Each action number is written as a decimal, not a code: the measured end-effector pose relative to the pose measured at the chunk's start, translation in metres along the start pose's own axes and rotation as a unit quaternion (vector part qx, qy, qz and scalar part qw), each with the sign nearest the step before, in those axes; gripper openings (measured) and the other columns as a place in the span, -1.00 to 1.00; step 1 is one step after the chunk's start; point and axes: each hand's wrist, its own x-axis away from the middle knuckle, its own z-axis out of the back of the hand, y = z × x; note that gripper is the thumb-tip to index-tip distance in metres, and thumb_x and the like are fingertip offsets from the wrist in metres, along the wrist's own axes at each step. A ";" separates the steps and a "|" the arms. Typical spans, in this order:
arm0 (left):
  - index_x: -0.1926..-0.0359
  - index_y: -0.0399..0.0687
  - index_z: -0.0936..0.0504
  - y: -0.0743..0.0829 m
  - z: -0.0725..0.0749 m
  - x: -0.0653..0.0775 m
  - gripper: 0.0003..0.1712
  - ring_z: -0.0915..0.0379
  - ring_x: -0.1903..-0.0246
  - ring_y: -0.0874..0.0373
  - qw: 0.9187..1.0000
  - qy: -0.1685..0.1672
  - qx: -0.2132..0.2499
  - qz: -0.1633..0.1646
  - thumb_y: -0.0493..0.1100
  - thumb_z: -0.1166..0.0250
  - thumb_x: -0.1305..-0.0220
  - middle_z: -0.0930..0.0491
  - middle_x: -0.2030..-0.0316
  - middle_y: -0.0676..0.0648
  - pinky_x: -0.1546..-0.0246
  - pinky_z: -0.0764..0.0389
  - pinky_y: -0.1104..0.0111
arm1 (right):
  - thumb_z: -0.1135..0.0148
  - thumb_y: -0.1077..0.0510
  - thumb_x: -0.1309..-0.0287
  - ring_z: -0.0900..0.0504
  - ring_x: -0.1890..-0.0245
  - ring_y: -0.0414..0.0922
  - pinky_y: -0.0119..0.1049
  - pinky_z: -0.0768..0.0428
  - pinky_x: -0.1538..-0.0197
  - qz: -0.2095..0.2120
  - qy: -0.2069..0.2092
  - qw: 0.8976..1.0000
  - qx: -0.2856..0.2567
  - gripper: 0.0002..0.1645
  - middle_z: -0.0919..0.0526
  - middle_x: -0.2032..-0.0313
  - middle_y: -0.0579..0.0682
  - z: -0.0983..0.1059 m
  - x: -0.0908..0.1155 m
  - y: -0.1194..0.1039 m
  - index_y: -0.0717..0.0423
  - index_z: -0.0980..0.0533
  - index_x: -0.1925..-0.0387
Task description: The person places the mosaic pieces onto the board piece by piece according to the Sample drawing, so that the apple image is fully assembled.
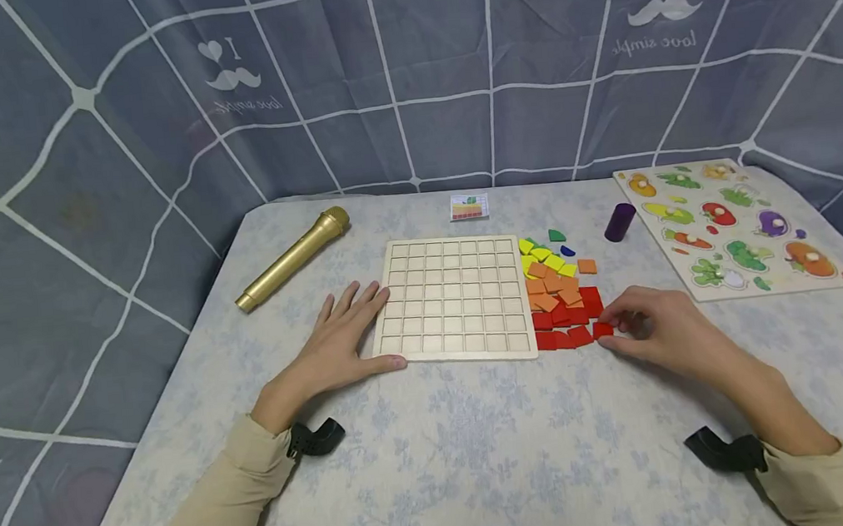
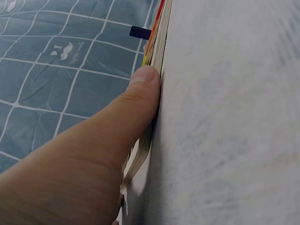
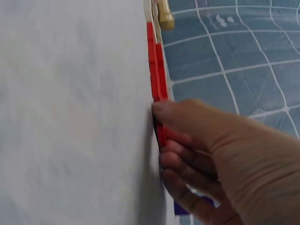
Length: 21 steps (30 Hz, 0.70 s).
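Note:
A pale wooden grid board [image 1: 467, 357] lies flat in the middle of the table. My left hand [image 1: 341, 337] rests at its left side with fingers spread, the thumb [image 2: 143, 86] along the near left corner. Red tiles [image 1: 563, 315] are heaped against the board's right edge, with orange tiles [image 1: 553, 283] and yellow tiles [image 1: 553, 262] behind them. At the right end of the red group, my right hand [image 1: 661, 330] pinches a red tile [image 1: 603, 329] between thumb and fingers, low at the tabletop. Its thumb overlaps the red pieces in the right wrist view.
A gold microphone [image 1: 293, 259] lies at the back left. Behind the board is a small picture card [image 1: 469, 206]. A dark purple cylinder [image 1: 619, 222] stands near a vegetable puzzle board [image 1: 700, 268] at right. Green [image 1: 556, 235] and blue [image 1: 568, 250] pieces lie behind the tiles.

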 end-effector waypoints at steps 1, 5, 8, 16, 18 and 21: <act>-0.70 0.00 -0.04 0.000 0.000 0.000 0.27 0.32 -0.69 -0.22 1.000 0.001 0.001 -0.001 0.39 -0.46 -0.20 0.04 -0.69 -0.14 -0.63 0.34 -0.26 | -0.72 0.13 0.03 -0.53 0.37 -0.26 -0.41 -0.62 0.29 0.002 0.003 1.000 0.003 -0.65 -0.68 0.34 -0.24 0.001 -0.001 0.000 -0.02 -0.76 0.17; -0.70 0.02 -0.04 0.000 0.001 0.001 0.26 0.33 -0.69 -0.21 1.000 0.002 0.002 -0.001 0.39 -0.45 -0.21 0.04 -0.69 -0.13 -0.64 0.34 -0.25 | -0.70 0.17 0.05 -0.52 0.38 -0.26 -0.40 -0.60 0.33 0.028 0.022 0.999 0.005 -0.69 -0.65 0.38 -0.24 0.003 -0.005 -0.007 -0.04 -0.75 0.23; -0.70 0.01 -0.04 -0.001 -0.001 0.001 0.27 0.33 -0.69 -0.20 1.000 0.001 0.002 -0.001 0.39 -0.46 -0.21 0.05 -0.69 -0.13 -0.64 0.35 -0.25 | -0.67 0.19 0.03 -0.53 0.38 -0.24 -0.38 -0.61 0.33 0.041 0.016 0.999 -0.008 -0.72 -0.64 0.39 -0.22 0.002 -0.011 -0.019 -0.02 -0.75 0.25; -0.70 -0.03 -0.04 -0.003 -0.004 0.002 0.27 0.31 -0.68 -0.25 1.000 0.002 0.005 -0.008 0.41 -0.44 -0.20 0.04 -0.69 -0.17 -0.63 0.33 -0.28 | -0.67 0.18 -0.02 -0.54 0.40 -0.20 -0.37 -0.59 0.34 0.067 -0.005 0.996 -0.065 -0.76 -0.63 0.42 -0.18 -0.018 -0.040 -0.059 -0.02 -0.74 0.27; -0.71 -0.01 -0.03 -0.003 -0.004 0.001 0.28 0.33 -0.69 -0.23 1.000 0.000 0.004 -0.006 0.42 -0.43 -0.21 0.06 -0.69 -0.15 -0.63 0.35 -0.26 | -0.68 0.15 -0.02 -0.54 0.41 -0.19 -0.39 -0.56 0.34 0.075 -0.007 0.994 -0.077 -0.77 -0.62 0.44 -0.18 -0.025 -0.048 -0.069 -0.03 -0.75 0.27; -0.71 0.01 -0.02 -0.001 -0.003 0.000 0.28 0.35 -0.69 -0.20 1.000 0.001 0.004 -0.002 0.41 -0.44 -0.21 0.07 -0.70 -0.13 -0.63 0.37 -0.25 | -0.65 0.10 -0.07 -0.55 0.39 -0.18 -0.39 -0.54 0.32 0.081 -0.021 0.993 -0.080 -0.79 -0.62 0.42 -0.16 -0.034 -0.060 -0.085 -0.03 -0.75 0.26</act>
